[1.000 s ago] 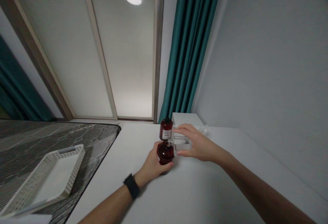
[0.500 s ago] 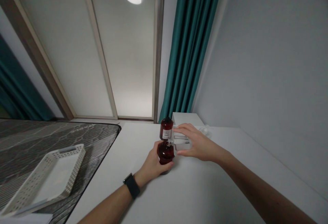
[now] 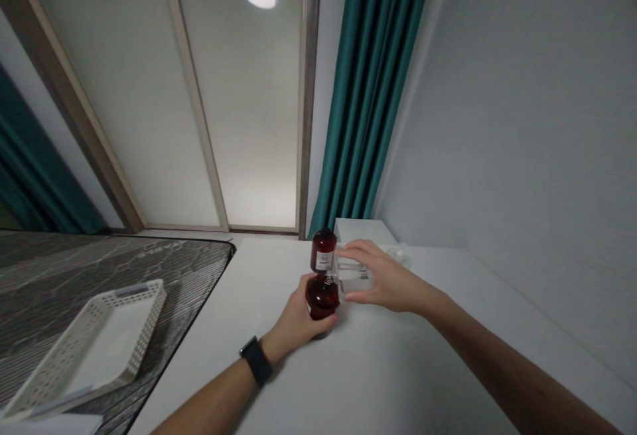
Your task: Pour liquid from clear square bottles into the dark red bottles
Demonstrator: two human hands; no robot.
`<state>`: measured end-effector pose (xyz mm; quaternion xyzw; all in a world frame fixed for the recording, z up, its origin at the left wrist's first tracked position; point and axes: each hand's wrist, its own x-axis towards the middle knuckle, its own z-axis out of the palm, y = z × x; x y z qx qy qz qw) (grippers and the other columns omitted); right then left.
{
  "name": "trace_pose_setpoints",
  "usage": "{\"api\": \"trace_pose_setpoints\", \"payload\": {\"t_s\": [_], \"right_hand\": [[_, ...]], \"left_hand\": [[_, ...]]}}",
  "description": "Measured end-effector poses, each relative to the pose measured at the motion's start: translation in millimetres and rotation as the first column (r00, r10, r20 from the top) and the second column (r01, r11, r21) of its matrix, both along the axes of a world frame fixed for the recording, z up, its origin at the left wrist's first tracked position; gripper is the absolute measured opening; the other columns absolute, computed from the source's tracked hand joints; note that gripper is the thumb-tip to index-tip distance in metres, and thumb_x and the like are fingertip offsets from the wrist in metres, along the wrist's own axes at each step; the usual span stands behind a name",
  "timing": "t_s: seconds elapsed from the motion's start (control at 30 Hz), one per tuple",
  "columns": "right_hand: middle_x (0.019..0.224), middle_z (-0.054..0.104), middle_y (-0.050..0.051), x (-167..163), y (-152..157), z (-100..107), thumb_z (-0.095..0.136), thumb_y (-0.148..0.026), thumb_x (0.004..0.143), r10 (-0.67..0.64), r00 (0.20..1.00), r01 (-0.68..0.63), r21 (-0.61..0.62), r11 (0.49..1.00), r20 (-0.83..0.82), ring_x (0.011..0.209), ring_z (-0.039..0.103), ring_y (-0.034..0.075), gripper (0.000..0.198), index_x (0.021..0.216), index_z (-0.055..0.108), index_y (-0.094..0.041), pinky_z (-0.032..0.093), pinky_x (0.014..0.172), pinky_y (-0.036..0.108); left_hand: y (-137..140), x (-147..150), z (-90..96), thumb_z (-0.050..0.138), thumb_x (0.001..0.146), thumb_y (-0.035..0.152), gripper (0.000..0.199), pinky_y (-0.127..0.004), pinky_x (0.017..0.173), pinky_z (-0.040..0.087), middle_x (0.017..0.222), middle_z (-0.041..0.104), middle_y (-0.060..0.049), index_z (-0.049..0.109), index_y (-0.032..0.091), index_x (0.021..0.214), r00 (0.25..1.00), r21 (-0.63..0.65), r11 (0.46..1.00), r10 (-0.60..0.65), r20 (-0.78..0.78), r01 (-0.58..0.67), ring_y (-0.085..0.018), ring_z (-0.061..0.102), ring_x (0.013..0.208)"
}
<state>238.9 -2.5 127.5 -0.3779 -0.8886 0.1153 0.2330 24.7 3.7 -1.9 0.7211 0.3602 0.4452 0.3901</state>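
My left hand (image 3: 297, 315), with a dark watch on the wrist, is wrapped round a dark red-brown glass bottle (image 3: 322, 297) on the white table (image 3: 279, 369). My right hand (image 3: 381, 276) grips a clear glass bottle (image 3: 354, 276) tilted over on its side. The clear bottle's neck end points at the mouth of the brown bottle; whether the two touch I cannot make out. Just behind stands another brown bottle (image 3: 324, 250), upright, with a white label and a dark cap.
On the grey patterned surface at left lies a white perforated basket (image 3: 137, 339). A white box (image 3: 365, 231) stands at the table's far edge, near a crumpled clear item (image 3: 399, 253). Behind are a green curtain (image 3: 371, 90) and frosted sliding doors (image 3: 249, 123); a wall rises at right.
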Motion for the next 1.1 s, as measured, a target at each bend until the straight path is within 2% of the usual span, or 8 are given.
{"api": "trace_pose_setpoints", "payload": {"t_s": [0.13,0.63,1.1], "right_hand": [[0.131,0.057,0.012,0.2,0.6,0.1,0.084,-0.031,0.075,0.012,1.000,-0.012,0.007,1.000,-0.010,0.125,0.053,0.029,0.070,0.138,0.054,-0.026,0.043,0.110,0.053],[0.133,0.056,0.012,0.5,2.4,3.4,0.084,-0.030,0.075,0.024,1.000,-0.024,-0.036,0.999,-0.008,0.128,0.052,0.028,0.071,0.139,0.053,-0.026,0.042,0.113,0.052],[0.132,0.057,0.011,0.0,4.4,3.3,0.085,-0.031,0.074,0.040,0.999,-0.040,-0.013,0.999,0.008,0.127,0.052,0.029,0.072,0.139,0.053,-0.029,0.043,0.112,0.053]], "left_hand": [[0.2,-0.5,0.0,0.078,0.070,0.024,0.067,-0.039,0.090,0.051,0.112,0.067,-0.007,0.041,0.019,0.126,1.000,-0.009,1.000,-0.008,-0.002,0.008,-0.025,0.066,0.099],[0.8,-1.1,-1.3,0.079,0.071,0.024,0.066,-0.037,0.089,0.050,0.110,0.066,-0.005,0.041,0.020,0.125,1.000,-0.002,1.000,-0.012,0.009,0.012,-0.023,0.065,0.097],[0.6,-1.7,-0.2,0.080,0.070,0.023,0.068,-0.039,0.092,0.050,0.113,0.066,-0.007,0.041,0.019,0.125,1.000,-0.004,1.000,-0.011,0.019,0.011,-0.024,0.066,0.100]]}}
